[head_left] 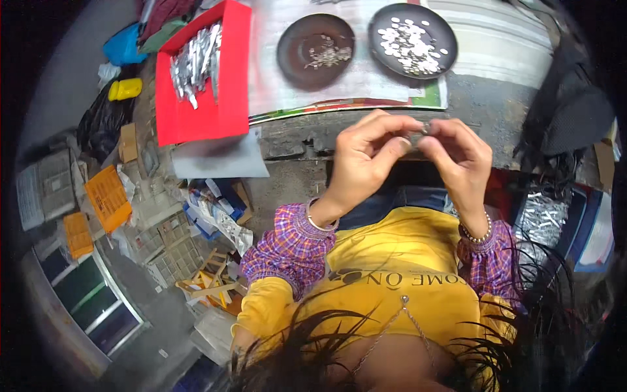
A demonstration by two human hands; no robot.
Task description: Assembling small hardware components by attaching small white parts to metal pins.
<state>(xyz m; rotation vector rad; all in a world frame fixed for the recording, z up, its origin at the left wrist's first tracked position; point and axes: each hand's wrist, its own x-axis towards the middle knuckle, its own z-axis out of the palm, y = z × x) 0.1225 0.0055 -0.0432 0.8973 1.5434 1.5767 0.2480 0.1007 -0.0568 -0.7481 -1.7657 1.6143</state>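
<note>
Fingers point(392, 145) of both hands, left hand point(362, 166) and right hand point(460, 163), are pinching a small grey metal piece point(420, 130) between them, above the desk point(294, 140); two dark round dishes point(315, 49) of similar pieces are sitting beyond, unobstructed.

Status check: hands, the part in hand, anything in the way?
Left hand and right hand both pinching one small dark metal part at chest height. Two dark dishes of small pieces beyond. Nothing between hands and dishes.

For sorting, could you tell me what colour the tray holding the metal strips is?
The tray is bright red, seen in the head view.
</note>
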